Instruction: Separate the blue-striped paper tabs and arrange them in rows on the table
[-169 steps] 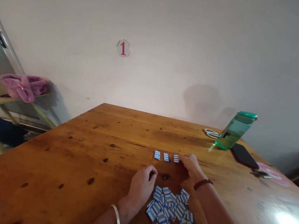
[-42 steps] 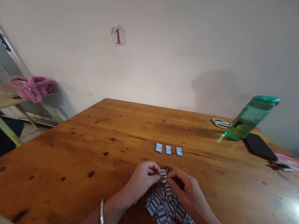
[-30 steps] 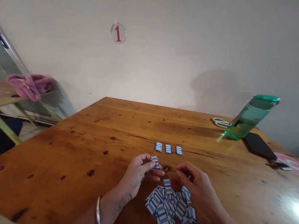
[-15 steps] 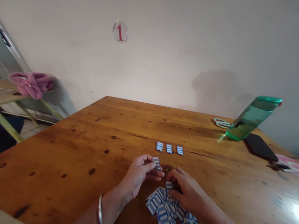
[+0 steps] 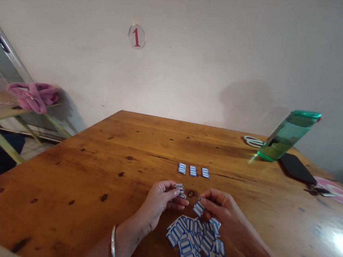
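Observation:
My left hand (image 5: 166, 196) pinches small blue-and-white striped cards (image 5: 179, 189) between thumb and fingers; how many lie together I cannot tell. To its right, my right hand (image 5: 220, 208) grips another striped card (image 5: 199, 207), held tilted between thumb and forefinger just above the pile. A loose heap of the same striped cards (image 5: 189, 243) spreads over the table below and between both hands. Beyond the hands, three small stacks or single cards (image 5: 193, 171) stand in a short row, apart from one another.
On the wooden table (image 5: 146, 142), a green bottle (image 5: 290, 134) leans at the right, beside a white cable (image 5: 252, 141) and a black flat device (image 5: 297, 168). A pink round mat (image 5: 342, 193) lies at the right edge. Pink cloth (image 5: 35, 96) rests on another table at left.
My right hand has lifted a card from the heap and turned it, now holding it above the pile. My left hand keeps its cards in nearly the same place.

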`<state>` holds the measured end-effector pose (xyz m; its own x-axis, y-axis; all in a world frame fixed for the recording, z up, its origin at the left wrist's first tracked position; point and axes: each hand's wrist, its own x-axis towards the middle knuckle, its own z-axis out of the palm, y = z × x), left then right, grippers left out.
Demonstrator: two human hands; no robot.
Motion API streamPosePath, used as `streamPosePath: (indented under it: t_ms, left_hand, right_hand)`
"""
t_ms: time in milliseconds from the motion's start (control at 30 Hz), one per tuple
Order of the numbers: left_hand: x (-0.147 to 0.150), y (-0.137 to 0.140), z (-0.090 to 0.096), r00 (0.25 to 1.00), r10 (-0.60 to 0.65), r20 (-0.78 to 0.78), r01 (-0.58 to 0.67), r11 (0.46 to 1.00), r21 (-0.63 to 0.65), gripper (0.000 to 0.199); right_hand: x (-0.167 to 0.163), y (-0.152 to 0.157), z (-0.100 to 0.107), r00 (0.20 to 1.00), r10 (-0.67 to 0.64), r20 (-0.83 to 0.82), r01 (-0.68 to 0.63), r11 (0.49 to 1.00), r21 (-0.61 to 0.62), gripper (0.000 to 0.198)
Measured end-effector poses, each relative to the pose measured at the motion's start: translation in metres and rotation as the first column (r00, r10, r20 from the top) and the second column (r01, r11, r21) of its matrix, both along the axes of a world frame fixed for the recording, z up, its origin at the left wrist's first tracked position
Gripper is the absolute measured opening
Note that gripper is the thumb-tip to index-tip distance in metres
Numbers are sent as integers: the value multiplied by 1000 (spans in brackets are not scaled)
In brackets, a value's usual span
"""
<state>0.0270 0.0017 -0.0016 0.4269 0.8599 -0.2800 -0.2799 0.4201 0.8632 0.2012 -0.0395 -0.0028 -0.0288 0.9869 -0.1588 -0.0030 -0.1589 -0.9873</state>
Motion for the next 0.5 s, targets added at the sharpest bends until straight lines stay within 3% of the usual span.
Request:
streamPosePath:
  t_ms: [133,300,500]
  left_hand:
    - [1,-2,0,1000,-16,23,17,999,-40,13]
    - [4,-5,4,1000,-18,-5,17,997,-70,14]
    - [7,-8,6,1000,-11,-29,9,997,-73,10]
  right_hand:
    - [-5,-6,3,985,-87,-146,83,996,-34,19]
    - [-7,-10,2,977,-195,-89,191,980,-50,21]
    - [-15,-12,8,959,-261,-113,267,963,36,21]
